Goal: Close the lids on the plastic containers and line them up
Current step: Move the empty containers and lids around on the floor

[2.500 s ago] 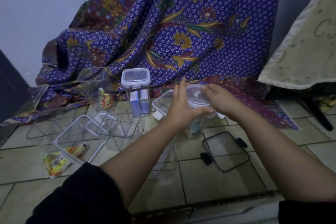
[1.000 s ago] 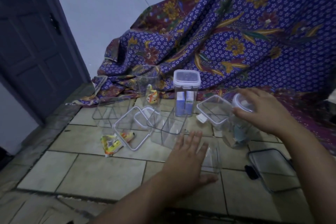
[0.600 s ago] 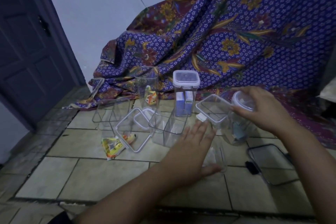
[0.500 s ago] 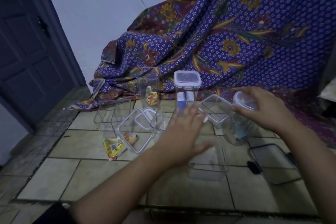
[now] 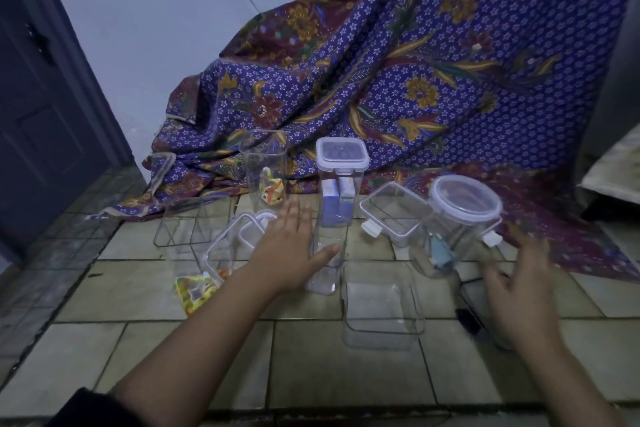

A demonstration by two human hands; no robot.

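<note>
**Clear plastic containers on a tiled floor (image 5: pixel 138 340).** They are grouped near the floor's far edge, where a patterned cloth (image 5: pixel 415 80) drapes down.

From the left:
- An open clear container (image 5: pixel 183 222) stands first.
- A yellow snack packet (image 5: pixel 192 291) lies on the tiles.
- A square lid (image 5: pixel 235 243) with a white rim sits tilted beside the packet.
- A tall open container (image 5: pixel 263 163) stands at the cloth's hem and holds a folded packet.
- The left hand (image 5: pixel 291 253) hovers palm down with straight fingers and holds nothing. Its thumb overlaps a narrow clear container (image 5: pixel 325 270); contact cannot be told.
- Behind it stands a tall lidded container (image 5: pixel 341 180), its white-rimmed lid seated and blue packs inside.
- A low open container (image 5: pixel 381 308) lies nearest the viewer.
- A shallow open box (image 5: pixel 393 215) has a white clip.
- The round jar (image 5: pixel 457 229) carries its round lid (image 5: pixel 464 198), with one white clip tab jutting out at the right.
- The right hand (image 5: pixel 519 291) is blurred, its fingers spread and empty, over a black-clipped lid (image 5: pixel 472 295).

Half a second earlier the right hand rested on the round lid; it is now clear of the round jar. The left hand has moved farther toward the cloth.
</note>
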